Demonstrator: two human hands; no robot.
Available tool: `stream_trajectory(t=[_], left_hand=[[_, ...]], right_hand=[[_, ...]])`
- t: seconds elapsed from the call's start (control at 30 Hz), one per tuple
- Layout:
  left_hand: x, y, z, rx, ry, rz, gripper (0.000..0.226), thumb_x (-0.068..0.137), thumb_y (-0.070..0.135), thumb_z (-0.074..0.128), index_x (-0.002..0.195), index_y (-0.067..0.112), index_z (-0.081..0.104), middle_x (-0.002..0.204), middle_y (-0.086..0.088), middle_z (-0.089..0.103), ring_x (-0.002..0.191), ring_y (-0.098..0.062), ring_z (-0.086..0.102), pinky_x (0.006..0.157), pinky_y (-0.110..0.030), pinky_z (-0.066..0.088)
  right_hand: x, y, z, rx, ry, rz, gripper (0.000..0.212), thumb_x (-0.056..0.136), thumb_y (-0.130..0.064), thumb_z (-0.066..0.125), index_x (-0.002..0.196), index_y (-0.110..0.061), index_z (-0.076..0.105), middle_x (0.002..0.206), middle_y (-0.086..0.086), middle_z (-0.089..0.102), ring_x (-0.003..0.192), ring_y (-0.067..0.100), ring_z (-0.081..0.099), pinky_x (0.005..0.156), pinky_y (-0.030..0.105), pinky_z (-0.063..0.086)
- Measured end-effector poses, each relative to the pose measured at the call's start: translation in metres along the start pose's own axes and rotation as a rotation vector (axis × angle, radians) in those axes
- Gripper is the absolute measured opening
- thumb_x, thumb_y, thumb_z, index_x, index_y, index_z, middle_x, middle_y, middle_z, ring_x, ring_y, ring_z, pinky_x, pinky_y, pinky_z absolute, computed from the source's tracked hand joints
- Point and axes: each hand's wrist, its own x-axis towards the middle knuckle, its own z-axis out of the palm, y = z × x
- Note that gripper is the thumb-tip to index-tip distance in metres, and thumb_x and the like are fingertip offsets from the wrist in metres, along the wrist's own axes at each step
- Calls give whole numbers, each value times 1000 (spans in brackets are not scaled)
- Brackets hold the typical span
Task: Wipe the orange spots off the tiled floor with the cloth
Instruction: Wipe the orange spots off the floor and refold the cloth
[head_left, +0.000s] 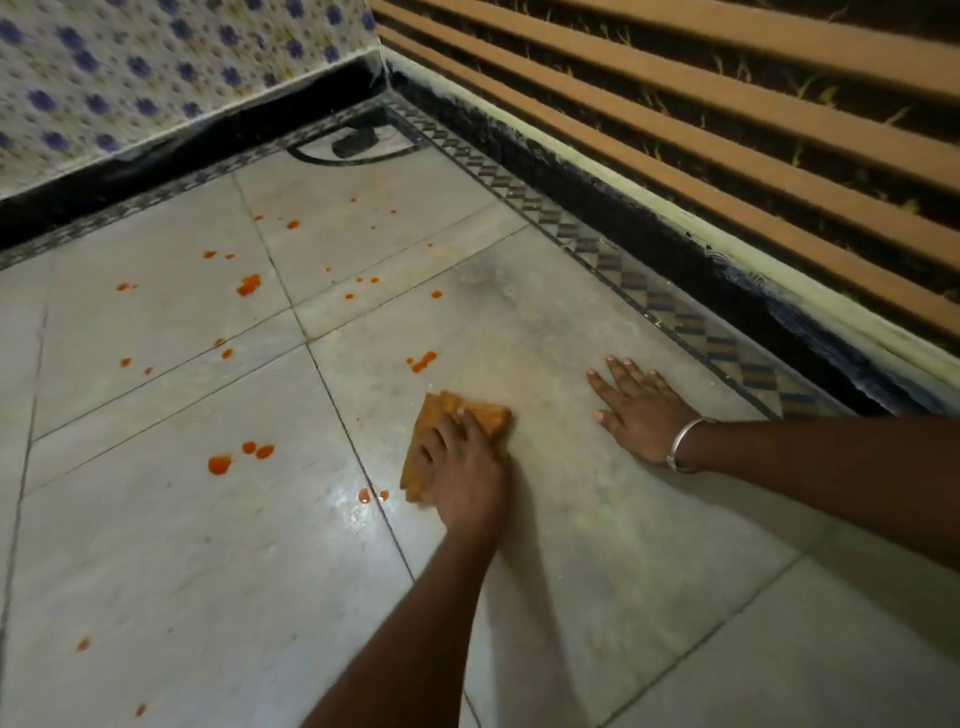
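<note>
Orange-stained cloth, pinned flat under the left hand while the open right hand braces empty, risks smearing nearby orange spots across the tiled floor.

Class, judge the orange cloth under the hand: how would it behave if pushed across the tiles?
The cloth looks folded and floppy, so it probably bunches. Pressed flat under the left hand, it likely slides easily on glossy floor.

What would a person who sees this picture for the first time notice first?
Bright orange spots lie scattered over the pale grey tiled floor, mostly at the left. Near the middle, the left hand presses a folded orange cloth on the floor. The right hand, a silver bangle on its wrist, lies flat near the patterned border.
</note>
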Motion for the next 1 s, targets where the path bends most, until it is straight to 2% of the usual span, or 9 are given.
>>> stream_trajectory(t=[0.1, 0.23, 0.3, 0.37, 0.47, 0.57, 0.7, 0.8, 1.0], left_hand=[[-21, -11, -18, -96, 20, 91, 21, 95, 19, 64, 114, 13, 72, 114, -11, 70, 107, -32, 65, 87, -41, 51], [-23, -21, -72, -703, 15, -184, 10, 87, 21, 69, 87, 12, 73, 82, -5, 74, 77, -23, 70, 65, -34, 55], [-20, -42, -85, -936, 17, -338, 14, 89, 19, 68, 81, 9, 74, 83, -15, 75, 79, -29, 72, 65, -36, 57], [-20, -67, -86, -1112, -29, -453, 20, 93, 25, 67, 83, 9, 74, 94, -21, 76, 92, -38, 74, 80, -48, 61], [-26, -101, -76, -813, 88, -494, 46, 96, 45, 58, 122, 10, 72, 127, -17, 71, 121, -37, 64, 103, -53, 50], [-41, -102, -65, -391, 231, -338, 64, 101, 49, 40, 155, 16, 45, 165, -11, 38, 154, -31, 31, 123, -52, 21], [-49, -68, -12, -120, -64, 16, 73, 101, 62, 3, 167, 31, 0, 173, -1, -17, 159, -21, -20, 125, -52, -19], [-24, -74, 12, 4, -29, 65, 69, 105, 60, 9, 166, 32, -8, 173, -1, -19, 159, -22, -22, 123, -51, -23], [-8, -138, 4, 20, 53, -176, 68, 106, 56, 17, 167, 30, 0, 175, -5, -6, 161, -23, -11, 127, -56, -11]], right_hand=[[-6, -15, 3, 30, -19, -5, 66, 106, -46, 24, 160, -20, -4, 168, 6, -14, 155, 22, -11, 125, 41, -2], [-6, -43, -6, -2, -4, -98, 64, 107, -46, 23, 161, -19, 4, 168, 8, -13, 154, 23, -11, 125, 40, -2], [-6, -59, -11, 10, -5, -127, 63, 107, -46, 23, 161, -20, 5, 168, 7, -13, 154, 23, -12, 125, 41, -2], [-4, -76, -15, 31, -7, -157, 64, 106, -47, 24, 161, -20, 5, 168, 7, -13, 154, 23, -11, 125, 41, -1], [4, -101, -13, 44, -6, -208, 65, 106, -49, 25, 161, -21, 4, 168, 7, -12, 155, 23, -11, 125, 42, -2], [15, -120, -3, 26, 1, -247, 66, 105, -50, 23, 161, -23, 1, 168, 5, -12, 154, 22, -12, 125, 42, -3], [29, -135, 16, 6, 39, -250, 68, 102, -56, 16, 160, -27, -4, 168, 4, -14, 154, 21, -13, 124, 44, -4], [30, -134, 37, -42, 102, -280, 81, 89, -67, -2, 160, -29, -4, 168, 4, -11, 155, 22, -10, 123, 45, -5], [29, -128, 53, -62, 286, -297, 72, 99, -60, 15, 160, -24, 15, 168, 8, 11, 155, 26, 10, 125, 49, 9]])
